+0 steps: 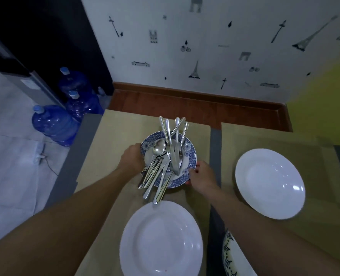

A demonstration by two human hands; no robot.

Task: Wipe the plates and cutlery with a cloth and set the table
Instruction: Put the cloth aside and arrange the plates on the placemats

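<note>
Both my hands on the blue-rimmed plate of cutlery

My left hand (132, 158) curls round the left rim of the blue-patterned plate (192, 156), and my right hand (203, 176) pinches its near-right rim. The plate is toward the far edge of the tabletop (81, 148), over a tan placemat (115, 140); I cannot tell whether it rests there or is slightly lifted. The cutlery (165, 156) is piled loosely on it, with handles sticking out past the far and near rims. One white plate (161, 240) lies on the same mat at the near edge. A second white plate (268, 184) lies on another mat toward the right edge. Blue water jugs (53, 124) stand on the floor beyond the left edge.
</note>
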